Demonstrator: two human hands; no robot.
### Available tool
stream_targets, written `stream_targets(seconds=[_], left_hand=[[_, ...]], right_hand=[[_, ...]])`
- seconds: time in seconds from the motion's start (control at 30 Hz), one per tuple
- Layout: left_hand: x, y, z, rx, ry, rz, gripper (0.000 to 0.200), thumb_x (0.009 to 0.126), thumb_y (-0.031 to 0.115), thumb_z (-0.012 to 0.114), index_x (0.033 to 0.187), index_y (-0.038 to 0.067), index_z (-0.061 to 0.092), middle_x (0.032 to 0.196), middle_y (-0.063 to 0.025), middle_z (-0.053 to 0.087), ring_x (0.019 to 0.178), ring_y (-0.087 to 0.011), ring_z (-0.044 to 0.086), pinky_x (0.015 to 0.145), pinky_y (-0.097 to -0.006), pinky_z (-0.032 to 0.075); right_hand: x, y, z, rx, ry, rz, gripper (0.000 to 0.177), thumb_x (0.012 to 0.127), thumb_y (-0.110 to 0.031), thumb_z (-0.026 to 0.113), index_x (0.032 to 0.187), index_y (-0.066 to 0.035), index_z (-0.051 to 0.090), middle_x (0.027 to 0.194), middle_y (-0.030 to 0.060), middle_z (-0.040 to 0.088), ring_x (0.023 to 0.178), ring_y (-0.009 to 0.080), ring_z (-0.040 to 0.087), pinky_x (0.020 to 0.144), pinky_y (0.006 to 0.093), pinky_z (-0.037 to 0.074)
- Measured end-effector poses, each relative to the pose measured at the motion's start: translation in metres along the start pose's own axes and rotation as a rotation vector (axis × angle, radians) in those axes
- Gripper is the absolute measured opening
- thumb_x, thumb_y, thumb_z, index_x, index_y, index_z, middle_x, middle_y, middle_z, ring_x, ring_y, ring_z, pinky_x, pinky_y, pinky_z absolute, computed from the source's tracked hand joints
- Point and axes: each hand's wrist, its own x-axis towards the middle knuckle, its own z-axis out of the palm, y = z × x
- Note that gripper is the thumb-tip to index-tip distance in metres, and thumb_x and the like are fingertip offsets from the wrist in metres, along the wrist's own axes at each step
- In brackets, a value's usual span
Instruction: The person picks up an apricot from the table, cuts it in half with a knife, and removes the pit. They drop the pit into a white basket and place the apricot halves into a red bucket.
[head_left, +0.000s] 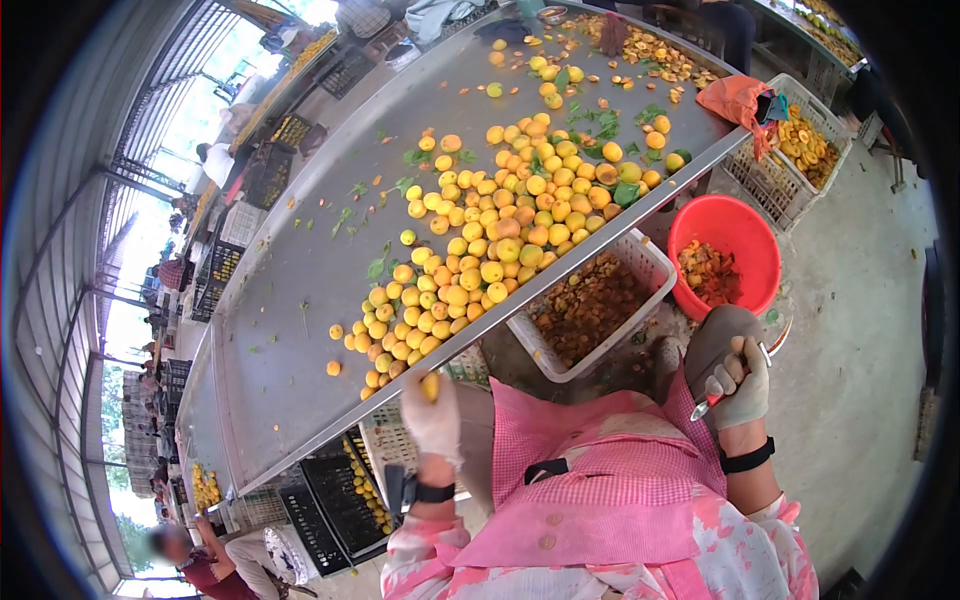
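Observation:
Gloved in white, my left hand [432, 425] is at the near edge of the metal table [300, 250], closed round a yellow apricot [430, 387]. My right hand [740, 385], also gloved, is over my right knee. Its fingers wrap a small red-handled tool [712, 400] whose metal shows at both sides of the fist; the tool's exact kind is unclear. A large heap of whole apricots [510, 230] lies on the table in front of me, with green leaves [600, 125] scattered among them.
A white crate [655, 265] of dark fruit scraps stands below the table edge, beside a red bucket [775, 250] with more scraps. At right is a crate of halved apricots [805, 145]. Black crates [325, 505] stand at lower left, near a seated person [215, 560].

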Motion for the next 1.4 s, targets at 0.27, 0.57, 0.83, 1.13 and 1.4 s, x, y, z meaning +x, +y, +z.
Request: stream_targets(seconds=[0.27, 0.57, 0.83, 1.13, 1.4], left_hand=[[0.032, -0.01, -0.038, 0.131, 0.061, 0.159, 0.038, 0.082, 0.018, 0.07, 0.113, -0.002, 0.061, 0.113, -0.0217, 0.062, 0.109, -0.0387, 0.057, 0.095, -0.0439, 0.045], [0.099, 0.068, 0.11, 0.026, -0.247, 0.446, 0.05, 0.087, 0.023, 0.062, 0.13, 0.001, 0.052, 0.121, -0.025, 0.058, 0.113, -0.0434, 0.054, 0.098, -0.0481, 0.043], [0.124, 0.089, 0.154, 0.23, -0.401, 0.324, 0.053, 0.084, 0.023, 0.066, 0.134, 0.011, 0.05, 0.122, -0.022, 0.058, 0.112, -0.0405, 0.056, 0.093, -0.0477, 0.045], [0.038, 0.12, 0.067, -0.748, -0.662, 0.107, 0.051, 0.087, 0.018, 0.069, 0.131, 0.005, 0.049, 0.111, -0.0113, 0.058, 0.095, -0.0225, 0.061, 0.084, -0.0318, 0.05], [-0.029, 0.131, 0.027, -1.472, -1.185, -0.214, 0.065, 0.09, 0.041, 0.069, 0.138, 0.007, 0.041, 0.105, -0.0014, 0.057, 0.082, -0.009, 0.052, 0.07, -0.0216, 0.042]], right_hand=[[0.014, 0.013, -0.001, 0.026, -0.049, 0.119, 0.029, 0.101, -0.034, 0.047, 0.09, -0.013, 0.064, 0.049, -0.0085, 0.028, 0.038, 0.0073, 0.028, 0.038, 0.025, 0.031], [0.001, -0.007, -0.012, 0.046, 0.072, 0.058, 0.027, 0.101, -0.034, 0.048, 0.089, -0.014, 0.062, 0.049, -0.0088, 0.027, 0.038, 0.0068, 0.027, 0.038, 0.0246, 0.029], [-0.006, -0.019, -0.03, 0.037, 0.131, -0.004, 0.024, 0.101, -0.035, 0.049, 0.092, -0.015, 0.06, 0.051, -0.0085, 0.03, 0.039, 0.0064, 0.03, 0.038, 0.0235, 0.029], [-0.029, -0.008, 0.051, -0.616, -0.351, -0.017, 0.043, 0.102, -0.025, 0.044, 0.138, -0.001, 0.041, 0.065, 0.0026, 0.048, 0.046, 0.0133, 0.05, 0.044, 0.0249, 0.041], [-0.063, 0.023, 0.092, -0.784, -0.782, -0.109, 0.046, 0.104, -0.031, 0.042, 0.141, -0.004, 0.041, 0.068, -0.0006, 0.047, 0.054, 0.0067, 0.044, 0.05, 0.022, 0.035]])
